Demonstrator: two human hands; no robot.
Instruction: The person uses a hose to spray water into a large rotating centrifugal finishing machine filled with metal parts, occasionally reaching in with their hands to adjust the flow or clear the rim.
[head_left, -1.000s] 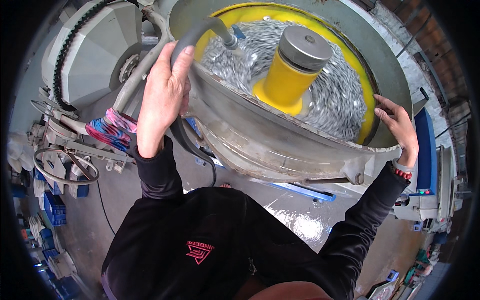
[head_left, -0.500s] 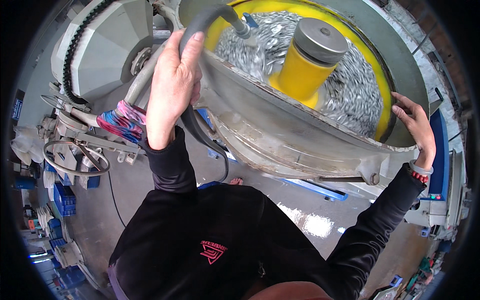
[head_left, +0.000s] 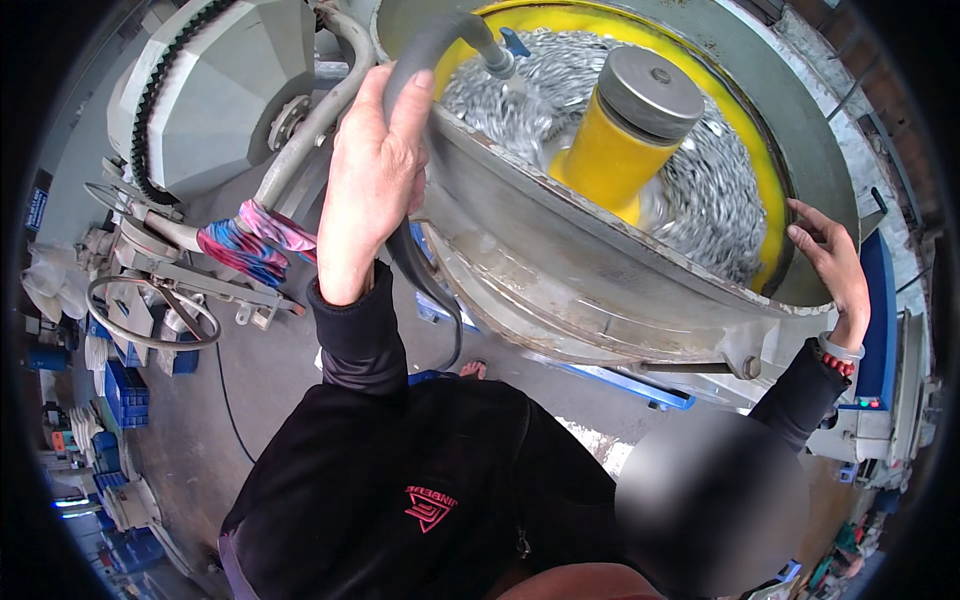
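Observation:
My left hand (head_left: 375,185) is wrapped round a thick dark grey hose (head_left: 407,265), which arches over the near wall of a large round tub (head_left: 560,205). The hose ends in a metal fitting with a blue-lever valve (head_left: 514,43), pointing down into the tub. Inside the yellow lining, a mass of small shiny metal-looking pieces (head_left: 725,185) is smeared by motion. A yellow centre post (head_left: 622,150) with a grey metal cap rises from them. My right hand (head_left: 838,268) rests at the tub's right rim, fingers stretched out and holding nothing.
A grey many-sided drum (head_left: 215,95) with a toothed belt stands at left. Cloth (head_left: 245,245) is tied round a pipe below it. Blue crates (head_left: 128,395) line the left side, and a blue control box (head_left: 877,320) is at right. A blurred round patch covers part of my right sleeve.
The tub, hose and both hands appear slightly shifted in the picture, with the same hold on the hose. The metal pieces have moved round. A blurred patch now covers the lower right.

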